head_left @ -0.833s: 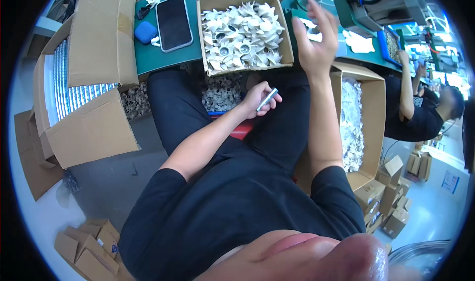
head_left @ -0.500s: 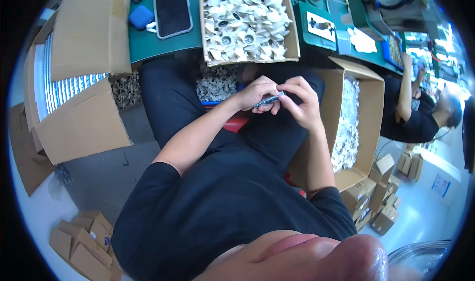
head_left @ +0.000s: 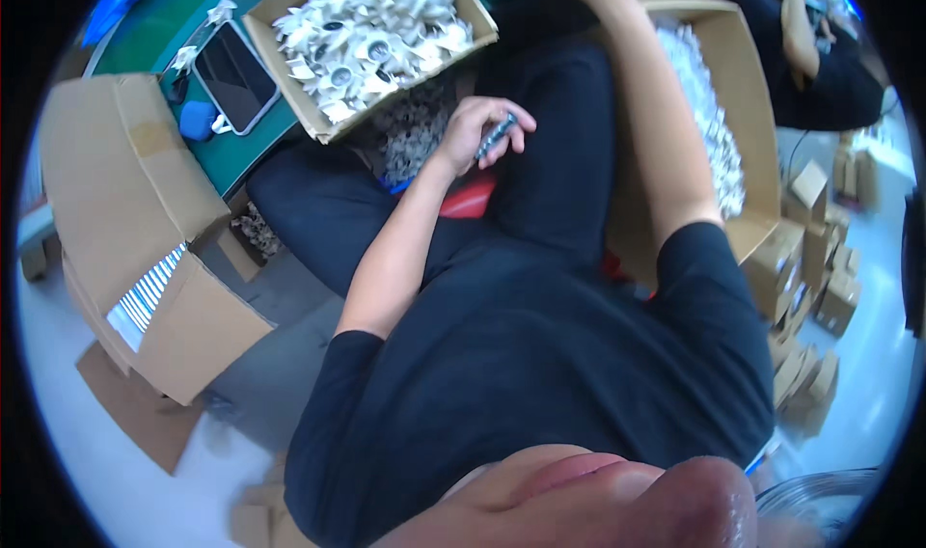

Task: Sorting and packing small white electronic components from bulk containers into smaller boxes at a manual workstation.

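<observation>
Gone upward now, the right hand, out of view past the frame top; left hand curls its fingers around a small dark cylindrical part over the lap. Best keep it steady, pinched firmly.

Bright, even overhead light, soft shadows, strong fisheye bending (black vignette corners), slight motion blur.
</observation>
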{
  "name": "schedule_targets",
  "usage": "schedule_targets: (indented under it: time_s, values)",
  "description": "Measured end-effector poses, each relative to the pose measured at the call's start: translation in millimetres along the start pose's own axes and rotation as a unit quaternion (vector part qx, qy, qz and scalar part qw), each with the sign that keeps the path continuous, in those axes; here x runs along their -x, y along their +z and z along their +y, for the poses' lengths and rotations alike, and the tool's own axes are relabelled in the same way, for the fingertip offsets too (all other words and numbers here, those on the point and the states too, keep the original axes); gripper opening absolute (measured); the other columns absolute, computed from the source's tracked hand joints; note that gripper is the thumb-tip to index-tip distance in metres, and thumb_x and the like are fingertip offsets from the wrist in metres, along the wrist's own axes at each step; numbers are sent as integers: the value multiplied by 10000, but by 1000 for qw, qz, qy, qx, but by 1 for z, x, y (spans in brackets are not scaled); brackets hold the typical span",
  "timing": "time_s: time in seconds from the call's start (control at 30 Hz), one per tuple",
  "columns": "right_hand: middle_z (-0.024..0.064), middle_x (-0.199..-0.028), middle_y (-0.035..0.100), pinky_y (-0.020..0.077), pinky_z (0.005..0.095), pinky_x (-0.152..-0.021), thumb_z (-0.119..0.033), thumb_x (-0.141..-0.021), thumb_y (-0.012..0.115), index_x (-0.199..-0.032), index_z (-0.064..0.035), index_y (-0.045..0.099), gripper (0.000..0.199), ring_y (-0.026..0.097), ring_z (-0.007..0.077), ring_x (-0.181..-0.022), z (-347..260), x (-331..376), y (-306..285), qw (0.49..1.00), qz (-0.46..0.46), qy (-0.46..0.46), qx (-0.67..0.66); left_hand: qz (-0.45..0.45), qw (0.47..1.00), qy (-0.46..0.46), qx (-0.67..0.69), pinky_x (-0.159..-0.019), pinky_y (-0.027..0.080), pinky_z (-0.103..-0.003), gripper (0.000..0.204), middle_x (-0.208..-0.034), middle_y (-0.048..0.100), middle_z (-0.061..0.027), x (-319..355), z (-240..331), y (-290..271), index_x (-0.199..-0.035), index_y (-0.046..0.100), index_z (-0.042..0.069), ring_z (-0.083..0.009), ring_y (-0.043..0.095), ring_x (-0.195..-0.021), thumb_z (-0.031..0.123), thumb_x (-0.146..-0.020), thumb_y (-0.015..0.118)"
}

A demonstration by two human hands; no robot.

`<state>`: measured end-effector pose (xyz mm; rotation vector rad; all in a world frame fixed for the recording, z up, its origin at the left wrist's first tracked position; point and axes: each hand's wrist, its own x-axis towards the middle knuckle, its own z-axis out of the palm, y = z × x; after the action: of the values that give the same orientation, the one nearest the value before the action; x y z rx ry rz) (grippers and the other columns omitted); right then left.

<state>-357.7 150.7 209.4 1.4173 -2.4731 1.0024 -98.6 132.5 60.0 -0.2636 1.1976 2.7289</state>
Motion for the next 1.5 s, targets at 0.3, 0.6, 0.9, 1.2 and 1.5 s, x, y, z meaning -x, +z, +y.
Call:
schedule_targets:
  time_s: [0.3,0.6,0.9,1.2,1.5]
  values:
    - [158,-878,712,530,341,-659,-217,-867,800,-1007,-9,766,253,682,213,-708,37,15,7,961,5,34,-276,-7,1000,-11,24,-378,403,-216,437,-754,704,-169,-4,-9,5,-1045,704,-112,-106,495,-419,201,-934,420]
    - [137,-887,716,534,336,-671,-265,-928,726,-1025,-15,751,270,680,205,-723,101,83,-84,996,81,6,-36,21,999,-38,14,-394,400,-212,444,-796,709,-157,-1,-17,7,-1112,678,-108,-97,512,-460,213,-969,406]
    - [209,-1074,740,550,412,-909,-327,-915,707,-1188,13,706,437,719,320,-1012,252,421,-179,842,-166,418,298,22,998,-51,-9,-409,420,-197,460,-829,711,-150,-1,-14,7,-1142,670,-107,-85,529,-483,233,-1000,394]
    - [207,-985,742,536,423,-854,-395,-876,732,-1096,-17,735,437,713,341,-940,294,419,-173,848,-46,440,291,35,998,-51,-24,-403,404,-200,432,-798,711,-139,-10,-17,15,-1127,684,-95,-83,511,-465,226,-997,426]
    - [62,-972,691,503,232,-679,-172,-1003,652,-1222,41,661,306,637,103,-792,121,179,-137,928,101,273,-235,66,995,-64,-29,-371,384,-210,382,-794,716,-140,4,-12,6,-1069,713,-64,-82,500,-432,204,-983,454]
